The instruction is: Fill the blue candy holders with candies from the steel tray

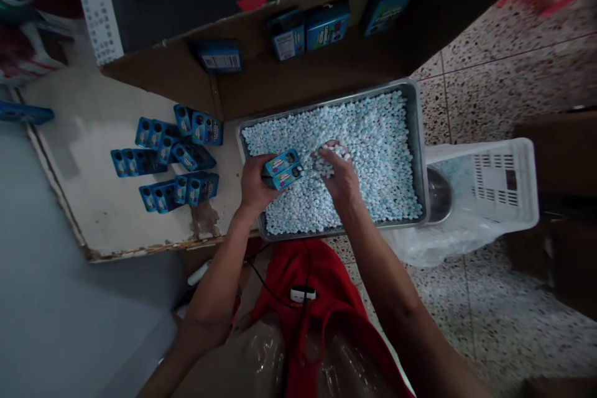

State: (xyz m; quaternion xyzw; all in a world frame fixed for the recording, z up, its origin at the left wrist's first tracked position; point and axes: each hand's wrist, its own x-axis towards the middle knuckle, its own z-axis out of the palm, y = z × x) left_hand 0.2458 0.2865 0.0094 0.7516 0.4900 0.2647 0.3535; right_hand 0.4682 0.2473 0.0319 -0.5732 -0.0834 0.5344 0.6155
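Note:
My left hand point(255, 183) is closed around two small blue boxes point(282, 169), held side by side over the left part of a metal tray point(422, 155). Small pale blue and white candies point(373, 137) cover the tray's bottom. My right hand point(342, 177) is cupped, with a heap of the candies in its palm and fingers. It sits just right of the boxes, a short gap apart. One or two candies show at the open end of the lower box. Part of each box is hidden behind my left fingers.
Several blue boxes point(200, 188) stand grouped on the worn white table point(112, 217) to the left. Behind the tray, a large cardboard box point(303, 84) holds more blue boxes. At the right are a metal bowl point(441, 196) and a white plastic basket point(527, 186) with clear plastic.

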